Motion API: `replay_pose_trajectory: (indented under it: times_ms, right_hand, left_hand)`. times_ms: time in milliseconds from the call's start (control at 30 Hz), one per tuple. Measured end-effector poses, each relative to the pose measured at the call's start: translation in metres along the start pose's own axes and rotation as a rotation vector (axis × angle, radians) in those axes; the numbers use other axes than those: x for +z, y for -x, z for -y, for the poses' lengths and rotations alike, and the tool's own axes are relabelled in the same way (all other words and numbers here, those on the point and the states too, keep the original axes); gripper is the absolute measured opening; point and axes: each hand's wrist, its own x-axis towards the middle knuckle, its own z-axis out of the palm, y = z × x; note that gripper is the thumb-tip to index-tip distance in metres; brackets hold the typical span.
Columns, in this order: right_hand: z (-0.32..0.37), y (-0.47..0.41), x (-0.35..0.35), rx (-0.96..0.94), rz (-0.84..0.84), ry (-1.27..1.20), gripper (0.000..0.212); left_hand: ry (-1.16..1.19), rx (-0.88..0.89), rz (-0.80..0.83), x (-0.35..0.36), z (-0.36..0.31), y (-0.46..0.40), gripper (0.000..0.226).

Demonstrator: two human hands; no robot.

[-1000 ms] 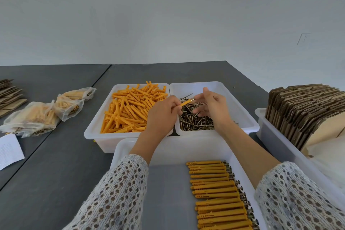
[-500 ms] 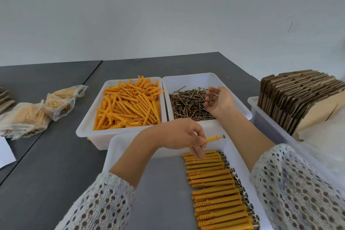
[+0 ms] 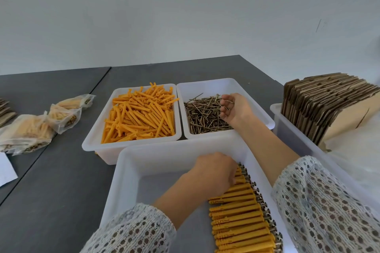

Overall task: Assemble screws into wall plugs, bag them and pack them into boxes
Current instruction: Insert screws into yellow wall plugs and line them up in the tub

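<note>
Three white plastic trays crowd the dark grey surface [image 3: 61, 181]. The near tray [image 3: 131, 170] serves as landmark. Beyond its far rim, touching side by side, sit the tray of loose orange wall plugs [image 3: 141, 115] and the tray of thin brassy screws [image 3: 203, 115]. To the left of the near tray the surface lies bare up to a seam, past which crinkled clear bags of finished pieces [image 3: 28, 131] lie slumped. To its right, a bin holds flattened brown cardboard boxes [image 3: 320, 104] standing on edge, partly cut off by the frame.

Inside the near tray, along its right wall, a neat row of assembled plugs [image 3: 236, 215] lies with screw heads pointing right. The left hand [image 3: 216, 168] rests knuckles-up on the far end of that row; its fingers curl under, so I cannot tell whether they grip one. The right hand [image 3: 234, 109] hangs over the screw pile, fingers loosely curled; a few screws seem to lie in it, hard to make out.
</note>
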Motion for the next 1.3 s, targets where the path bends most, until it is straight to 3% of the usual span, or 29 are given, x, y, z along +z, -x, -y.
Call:
replay_pose_trajectory:
  times_ms: [333,667,767,867,967,1000,1033,1100,1167,1300]
  right_hand:
    - [0.000,0.001,0.001,-0.005,0.013,0.069,0.029]
    - [-0.001,-0.003,0.005,0.012,-0.005,0.236,0.027]
    - [-0.006,-0.003,0.010,-0.097,-0.022,0.509,0.025]
    - [-0.013,-0.005,0.011,-0.355,-0.018,0.836,0.025]
    - [-0.018,-0.007,0.012,-0.505,0.037,1.150,0.014]
    - [-0.020,-0.005,0.014,-0.485,0.081,1.264,0.015]
    - [-0.024,-0.006,0.015,-0.446,0.132,1.397,0.030]
    - [-0.030,-0.007,0.016,-0.345,0.213,1.648,0.055]
    - [-0.031,-0.005,0.017,-0.285,0.225,1.742,0.065]
    - [-0.029,-0.003,0.016,-0.222,0.175,1.787,0.061]
  left_hand:
    - [0.086,0.035,-0.028,0.006,-0.001,-0.004,0.013]
    - [0.173,0.227,-0.003,0.000,0.008,-0.009,0.014]
    - [0.227,0.310,-0.243,-0.016,0.012,-0.008,0.019]
    - [0.301,0.325,-0.576,-0.034,0.024,-0.004,0.020]
    - [0.209,0.142,-0.794,-0.044,0.046,0.000,0.021]
    - [0.138,0.038,-0.832,-0.045,0.055,0.002,0.020]
    - [0.057,-0.094,-0.843,-0.046,0.066,0.003,0.021]
    - [-0.067,-0.424,-0.780,-0.043,0.087,0.006,0.029]
    - [-0.049,-0.692,-0.606,-0.041,0.102,0.010,0.039]
    - [0.031,-0.729,-0.433,-0.035,0.118,0.008,0.044]
